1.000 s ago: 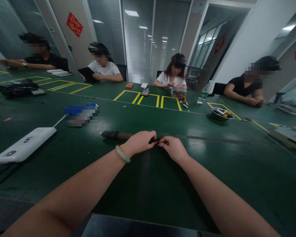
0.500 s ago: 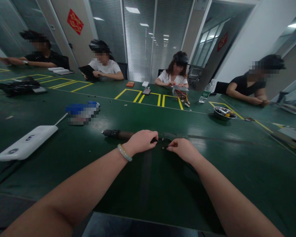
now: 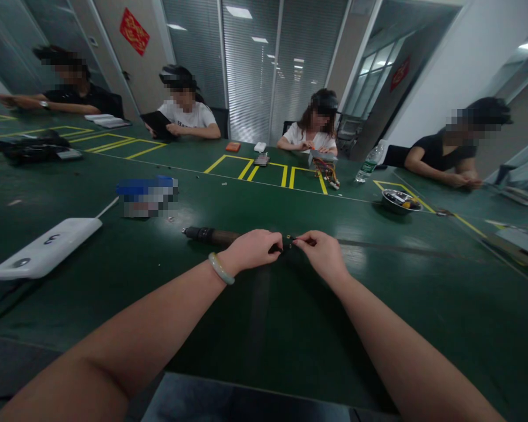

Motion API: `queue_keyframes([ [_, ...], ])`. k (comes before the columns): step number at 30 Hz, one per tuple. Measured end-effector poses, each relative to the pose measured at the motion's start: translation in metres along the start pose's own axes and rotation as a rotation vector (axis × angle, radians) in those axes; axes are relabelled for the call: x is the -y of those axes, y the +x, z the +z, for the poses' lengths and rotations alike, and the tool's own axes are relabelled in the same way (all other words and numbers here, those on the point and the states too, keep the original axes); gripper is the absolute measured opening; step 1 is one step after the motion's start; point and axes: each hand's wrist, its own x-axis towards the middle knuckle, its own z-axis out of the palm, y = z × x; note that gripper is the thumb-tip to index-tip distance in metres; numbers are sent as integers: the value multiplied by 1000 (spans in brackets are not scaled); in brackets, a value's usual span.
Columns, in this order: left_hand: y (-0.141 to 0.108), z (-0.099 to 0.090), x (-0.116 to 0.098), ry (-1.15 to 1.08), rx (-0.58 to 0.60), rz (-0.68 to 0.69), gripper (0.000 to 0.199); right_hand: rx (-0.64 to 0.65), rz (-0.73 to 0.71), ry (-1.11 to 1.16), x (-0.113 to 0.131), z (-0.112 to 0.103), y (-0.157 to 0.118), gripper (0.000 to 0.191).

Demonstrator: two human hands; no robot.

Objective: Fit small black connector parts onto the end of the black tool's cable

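Nearest: wearer's lap [image 3: 242, 401] below the near edge of the green table [image 3: 229, 328]. Both forearms reach in over it.

Left hand [image 3: 255, 249], pale bracelet [image 3: 221, 269] at the wrist: fingers curled into a pinch on a small dark piece [image 3: 276, 248]; can't tell exactly what, palm side hidden. Right hand [image 3: 321, 252]: thumb and fingertips pinching a thin dark lead [image 3: 293, 238] with a tiny brass-coloured tip. Fingertips of the two hands near each other, small gap.

Dark cylindrical tool with a chuck-like nose [image 3: 206, 235] lies on the table just beyond the left hand, nose pointing left, rear end hidden by that hand.

Left side: long white case [image 3: 46, 249] with cords at both ends; past it, a blue item [image 3: 136, 187], partly pixelated.

Further right: metal bowl [image 3: 401, 209] with small parts in it.

Far side: plastic bottle [image 3: 368, 165], grey metal box [image 3: 322, 159] with coloured wires, yellow tape rectangles [image 3: 284, 176], orange box [image 3: 233, 146], white box [image 3: 260, 146]. Four people seated there, one holding a black tablet [image 3: 157, 124]. Blinds [image 3: 249, 88] behind glass at the back.
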Motion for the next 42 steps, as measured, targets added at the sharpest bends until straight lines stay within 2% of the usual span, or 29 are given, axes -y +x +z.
queue_keyframes([
  [5, -1, -1, 0, 10, 2, -4, 16, 192, -15, -77, -1, 2, -7, 7],
  [13, -1, -1, 0, 0, 10, 3, 18, 249, 23, -83, -1, 3, -8, 6],
  [20, -1, -1, 0, 2, 20, -8, 17, 265, 50, -72, -3, 4, -9, 9],
  [28, 0, 0, 1, 5, 13, 4, 17, 225, 52, -31, -8, 11, -9, 9],
  [42, 0, -3, -1, -1, 45, -1, 17, 153, 31, -134, 4, 17, -9, 9],
])
